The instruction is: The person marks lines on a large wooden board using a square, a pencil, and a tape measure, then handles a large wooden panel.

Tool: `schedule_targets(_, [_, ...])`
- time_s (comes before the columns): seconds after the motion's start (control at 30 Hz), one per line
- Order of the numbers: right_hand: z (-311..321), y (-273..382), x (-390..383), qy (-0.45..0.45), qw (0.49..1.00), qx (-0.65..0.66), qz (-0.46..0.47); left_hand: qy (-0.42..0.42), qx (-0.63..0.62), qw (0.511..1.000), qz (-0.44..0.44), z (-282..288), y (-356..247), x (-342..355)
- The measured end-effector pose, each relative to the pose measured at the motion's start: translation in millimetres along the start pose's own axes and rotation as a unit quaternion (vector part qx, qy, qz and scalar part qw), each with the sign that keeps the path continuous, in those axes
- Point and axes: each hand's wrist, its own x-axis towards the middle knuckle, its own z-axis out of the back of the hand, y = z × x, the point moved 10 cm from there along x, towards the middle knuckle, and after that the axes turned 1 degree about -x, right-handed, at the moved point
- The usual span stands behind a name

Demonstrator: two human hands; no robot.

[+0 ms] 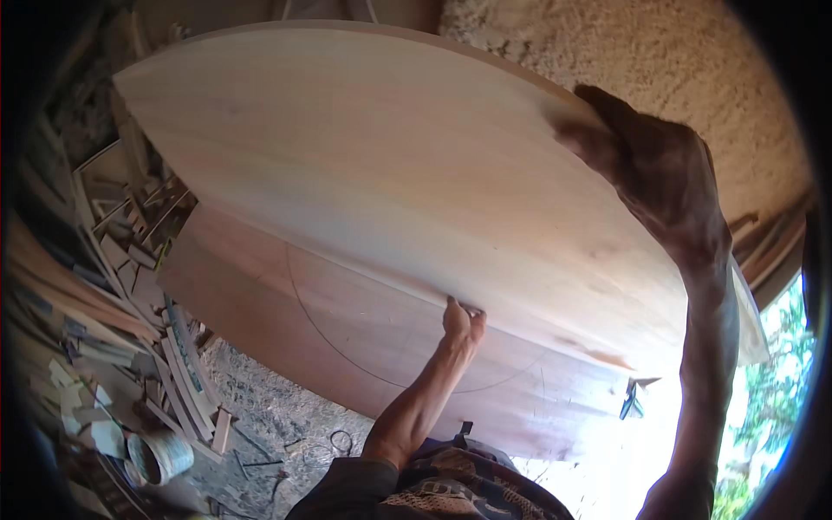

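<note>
A broad pale wooden board [390, 165] with one pointed end at the far left is tilted up in front of me. My right hand [650, 165] is closed over its far right edge, with some fingers lying against the face. On the near edge, my left hand [464, 321] is closed, its fingertips curled out of sight. Under the raised board lies a second, darker wooden panel [243, 277]. A thin curved line is drawn across that panel, and the upper board hides its far part.
Wood offcuts [182, 373] are heaped along the left, beside a white bucket [160, 457]. Dusty ground [286, 407] shows below the panel. Beyond the board is a rough tan surface [537, 43]. At the right, bright light and green foliage [771, 390] show.
</note>
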Motion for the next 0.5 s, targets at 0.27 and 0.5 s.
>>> schedule_targets(0.27, [10.3,16.4,-17.1,-0.051,0.999,-0.018,0.005,0.123,0.193,0.973,0.011,-74.7,-18.2,-81.5])
schedule_targets(0.5, [57.7,-22.5,-103.2,-0.009,0.992,-0.041,-0.118,0.296,0.347,0.692,-0.560,-220.6,-106.1,-247.8])
